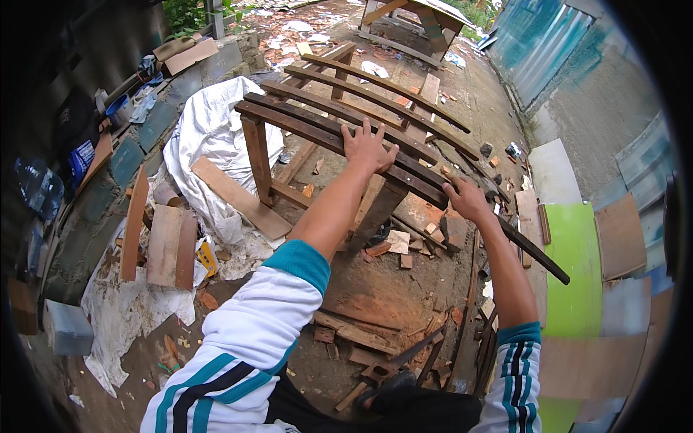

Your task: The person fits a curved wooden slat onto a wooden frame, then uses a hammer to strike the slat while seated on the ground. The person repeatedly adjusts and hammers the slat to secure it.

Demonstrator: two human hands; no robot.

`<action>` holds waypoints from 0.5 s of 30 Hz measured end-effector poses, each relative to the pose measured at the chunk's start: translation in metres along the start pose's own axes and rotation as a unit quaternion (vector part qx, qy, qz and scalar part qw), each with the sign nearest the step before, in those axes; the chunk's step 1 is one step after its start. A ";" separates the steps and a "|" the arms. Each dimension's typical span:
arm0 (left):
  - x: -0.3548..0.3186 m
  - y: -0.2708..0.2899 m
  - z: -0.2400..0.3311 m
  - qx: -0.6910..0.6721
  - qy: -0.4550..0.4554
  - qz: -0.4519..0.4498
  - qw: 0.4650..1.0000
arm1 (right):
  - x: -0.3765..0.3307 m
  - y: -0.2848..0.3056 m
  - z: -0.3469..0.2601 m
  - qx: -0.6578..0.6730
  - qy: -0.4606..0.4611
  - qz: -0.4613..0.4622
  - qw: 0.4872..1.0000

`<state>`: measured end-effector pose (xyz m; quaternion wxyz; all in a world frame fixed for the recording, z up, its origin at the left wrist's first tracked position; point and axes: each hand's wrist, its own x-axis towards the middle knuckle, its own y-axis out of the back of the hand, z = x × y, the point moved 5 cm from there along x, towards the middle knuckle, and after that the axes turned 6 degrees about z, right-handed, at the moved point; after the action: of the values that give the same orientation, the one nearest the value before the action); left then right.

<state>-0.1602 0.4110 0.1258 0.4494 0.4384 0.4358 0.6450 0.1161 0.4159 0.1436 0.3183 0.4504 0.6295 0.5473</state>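
Observation:
A dark wooden frame of several long slats (317, 108) stands on a wooden leg (256, 159) in front of me. My left hand (367, 146) lies flat with fingers spread on the nearest slats. My right hand (465, 198) grips the end part of the front slat (534, 249), which runs out to the right past the frame. Both sleeves are white with teal and dark stripes.
A white sheet (206, 137) lies left of the frame with planks (170, 245) beside it. Wood offcuts (361, 339) litter the dirt floor. A green board (574, 274) and plywood panels lean at the right. A block wall (130, 151) runs along the left.

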 end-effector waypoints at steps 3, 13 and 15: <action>0.002 -0.002 0.001 -0.002 0.000 0.008 1.000 | 0.013 -0.009 -0.015 0.041 0.019 0.024 0.999; 0.001 -0.002 0.000 0.000 -0.005 0.014 1.000 | 0.029 -0.024 -0.010 0.085 -0.036 -0.021 0.995; 0.001 -0.002 -0.001 -0.002 -0.005 0.016 1.000 | 0.032 -0.024 -0.008 0.077 -0.033 -0.028 0.996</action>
<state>-0.1607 0.4122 0.1242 0.4420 0.4474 0.4248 0.6511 0.0913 0.4418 0.1243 0.3181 0.4740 0.6713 0.4728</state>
